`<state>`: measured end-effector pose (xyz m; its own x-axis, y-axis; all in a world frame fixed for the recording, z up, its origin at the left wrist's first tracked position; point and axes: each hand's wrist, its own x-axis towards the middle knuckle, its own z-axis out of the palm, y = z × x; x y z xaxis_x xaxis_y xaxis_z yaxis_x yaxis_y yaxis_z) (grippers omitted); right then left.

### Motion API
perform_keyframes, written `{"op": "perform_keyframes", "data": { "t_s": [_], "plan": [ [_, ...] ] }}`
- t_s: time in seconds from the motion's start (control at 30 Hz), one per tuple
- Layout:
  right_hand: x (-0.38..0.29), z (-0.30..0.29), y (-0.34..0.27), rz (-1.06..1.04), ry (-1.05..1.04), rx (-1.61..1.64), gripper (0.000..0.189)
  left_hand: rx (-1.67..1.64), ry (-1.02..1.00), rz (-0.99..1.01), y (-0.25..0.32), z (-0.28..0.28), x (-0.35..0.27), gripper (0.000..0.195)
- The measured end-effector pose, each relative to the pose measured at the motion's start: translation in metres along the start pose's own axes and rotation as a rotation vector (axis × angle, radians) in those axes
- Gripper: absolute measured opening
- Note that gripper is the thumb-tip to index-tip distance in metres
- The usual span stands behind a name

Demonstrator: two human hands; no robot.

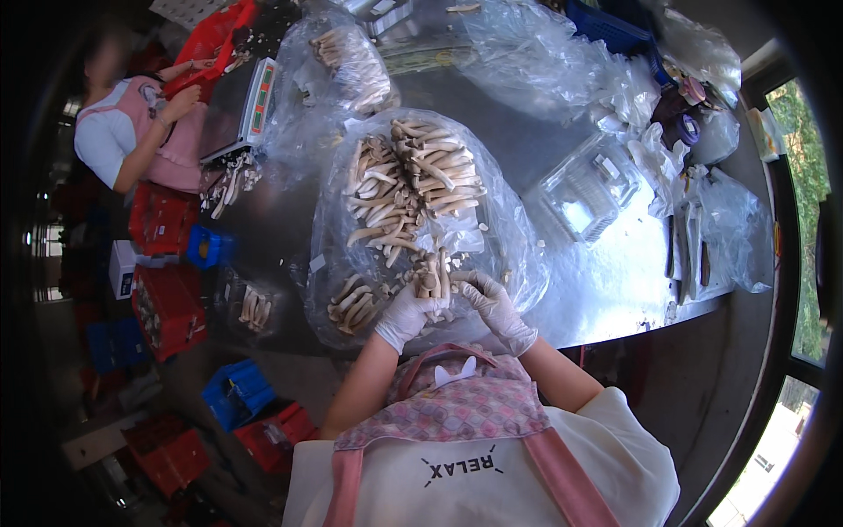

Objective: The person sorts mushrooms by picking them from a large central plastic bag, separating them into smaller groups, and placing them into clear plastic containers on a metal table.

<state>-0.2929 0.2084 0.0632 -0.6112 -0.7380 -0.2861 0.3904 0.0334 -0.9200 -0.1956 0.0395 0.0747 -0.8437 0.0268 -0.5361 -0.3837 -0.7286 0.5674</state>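
My left hand, in a white glove, grips a small bunch of long-stemmed mushrooms just in front of my apron. The gloved right hand is close to the bunch's right side, with thumb and fingertips near the stems; whether it pinches one is unclear. Beneath both hands lies an open clear plastic bag spread on the metal table. A large pile of mushrooms rests on it beyond my hands, and a smaller heap lies to the left. Small trimmings are scattered around the bunch.
Clear plastic trays stand at the right, near crumpled bags. Another bag of mushrooms lies at the back. At left are a digital scale, a packed mushroom tray, red crates and a co-worker in a pink apron.
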Motion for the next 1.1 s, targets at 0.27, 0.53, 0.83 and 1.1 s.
{"op": "perform_keyframes", "data": {
  "t_s": [0.27, 0.53, 0.83, 1.1],
  "plan": [
    [0.002, 0.013, -0.006, 0.249, 0.029, 0.243, 0.039, 0.490, 0.226, 0.252, -0.017, 0.019, 0.001, 0.055],
    [0.001, 0.004, -0.002, 0.210, 0.018, 0.067, 0.024, 0.032, 0.094, 0.095, -0.019, 0.000, -0.007, 0.045],
    [-0.003, 0.011, -0.025, 0.375, -0.142, 0.118, 0.039, 0.117, -0.007, 0.078, -0.013, 0.012, -0.015, 0.054],
    [0.006, 0.020, -0.014, -0.092, -0.065, -0.341, 0.042, -0.207, 0.096, 0.160, -0.008, 0.024, -0.009, 0.041]
  ]
}}
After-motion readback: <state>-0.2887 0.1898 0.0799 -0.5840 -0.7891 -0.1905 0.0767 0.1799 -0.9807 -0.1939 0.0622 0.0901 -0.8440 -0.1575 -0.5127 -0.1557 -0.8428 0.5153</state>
